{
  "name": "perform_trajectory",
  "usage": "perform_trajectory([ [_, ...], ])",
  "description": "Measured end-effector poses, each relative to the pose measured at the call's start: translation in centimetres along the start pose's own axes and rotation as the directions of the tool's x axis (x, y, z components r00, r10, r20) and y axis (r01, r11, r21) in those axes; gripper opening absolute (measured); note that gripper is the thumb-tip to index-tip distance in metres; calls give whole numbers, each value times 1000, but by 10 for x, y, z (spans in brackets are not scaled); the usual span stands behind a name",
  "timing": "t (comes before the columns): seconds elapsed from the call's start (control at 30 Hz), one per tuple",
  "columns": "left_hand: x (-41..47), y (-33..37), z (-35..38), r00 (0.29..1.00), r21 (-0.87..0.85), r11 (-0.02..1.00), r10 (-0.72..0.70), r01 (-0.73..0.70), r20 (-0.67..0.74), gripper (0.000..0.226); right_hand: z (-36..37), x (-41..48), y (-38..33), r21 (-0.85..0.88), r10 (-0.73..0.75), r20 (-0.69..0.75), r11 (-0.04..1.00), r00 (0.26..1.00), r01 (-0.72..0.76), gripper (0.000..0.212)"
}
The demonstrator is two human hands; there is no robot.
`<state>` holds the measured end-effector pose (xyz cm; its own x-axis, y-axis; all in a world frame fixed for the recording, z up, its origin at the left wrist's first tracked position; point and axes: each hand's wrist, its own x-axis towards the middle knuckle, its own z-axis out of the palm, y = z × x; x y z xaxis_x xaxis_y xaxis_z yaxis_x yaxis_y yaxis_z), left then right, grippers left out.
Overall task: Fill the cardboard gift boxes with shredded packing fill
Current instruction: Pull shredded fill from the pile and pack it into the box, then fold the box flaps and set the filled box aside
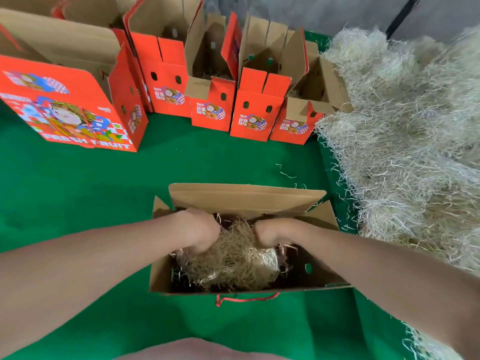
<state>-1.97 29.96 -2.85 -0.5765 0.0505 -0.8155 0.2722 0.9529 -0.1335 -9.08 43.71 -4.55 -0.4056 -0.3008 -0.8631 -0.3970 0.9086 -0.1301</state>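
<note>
I look down into an open brown box (233, 288) at 6 o'clock, close to me. Its long axis runs from 9 to 3 o'clock, and its mouth faces up. The far flap leans toward 12. A red cord (246, 298) hangs off the near wall.

A wad of straw-coloured fill (233, 266) lies inside. My left hand (200, 229) and right hand (272, 231) are both down in the box, knuckles up, with fingers curled into the fill and gripping it. The fingertips are buried.

The box stands on a green cloth (78, 203). A big loose pile (402, 139) of the same fill spreads from 1 to 4 o'clock. Open red boxes (171, 74) stand in a row from 10 to 1 o'clock, flaps up, and some show fill inside. A grey wall (311, 11) rises behind them.
</note>
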Motion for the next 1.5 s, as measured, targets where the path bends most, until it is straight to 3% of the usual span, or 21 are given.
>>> perform_trajectory([
  [0.13, 21, -1, 7, 996, 72, 997, 16, -22, 91, 29, 1, 36, 1, 209, 110, 101, 969, 989, -129, 42],
  [0.2, 30, -2, 9, 991, 86, 995, 45, -56, 125, 28, 2, 48, 10, 174, 133, 180, 971, 975, -164, 37],
  [0.3, 38, -3, 9, 982, 97, 991, 73, -91, 172, 29, 6, 58, 29, 6, 160, 180, 986, 970, -164, 35],
  [0.4, 42, -6, 11, 973, 177, 976, 84, -124, 217, 30, 10, 61, 40, -198, 128, 82, 974, 988, -110, 39],
  [0.5, 49, -2, 11, 969, 204, 970, 80, -130, 235, 34, 7, 59, 42, -349, 59, 173, 937, 983, 5, 44],
  [0.6, 49, 10, 1, 965, 129, 980, 119, -152, 236, 48, 0, 45, 34, -421, 9, 164, 905, 986, 61, 36],
  [0.67, 47, 16, -6, 971, 97, 983, 135, -156, 197, 54, -3, 32, 25, -572, -75, 131, 809, 989, 137, 31],
  [0.77, 45, 28, -10, 984, 186, 973, 110, -135, 137, 42, 5, 27, 12, -711, -205, 152, 657, 967, 252, 26],
  [0.87, 46, 50, -5, 989, 254, 958, 110, -131, 96, 36, 15, 38, 3, -710, -214, 237, 627, 948, 320, 27],
  [0.97, 48, 60, 3, 961, 279, 919, 263, -277, 88, 31, 21, 54, 6, -676, -183, 289, 656, 940, 336, 37],
  [1.03, 55, 54, 8, 917, 210, 901, 337, -380, 212, 35, 24, 61, 10, -620, -177, 291, 714, 940, 326, 47],
  [1.17, 69, 36, 5, 869, 9, 945, 298, -328, 394, 39, 31, 63, 20, -630, -91, 337, 717, 937, 297, 47],
  [1.27, 71, 23, 14, 850, 56, 948, 255, -315, 462, 36, 33, 66, 31, -656, -39, 358, 701, 933, 281, 47],
  [1.37, 74, 15, 19, 853, 137, 925, 260, -354, 453, 32, 25, 62, 34, -678, -28, 379, 671, 925, 298, 57],
  [1.5, 79, 27, 16, 904, 146, 932, 271, -333, 331, 30, 10, 47, 21, -657, -194, 312, 663, 930, 359, 56],
])
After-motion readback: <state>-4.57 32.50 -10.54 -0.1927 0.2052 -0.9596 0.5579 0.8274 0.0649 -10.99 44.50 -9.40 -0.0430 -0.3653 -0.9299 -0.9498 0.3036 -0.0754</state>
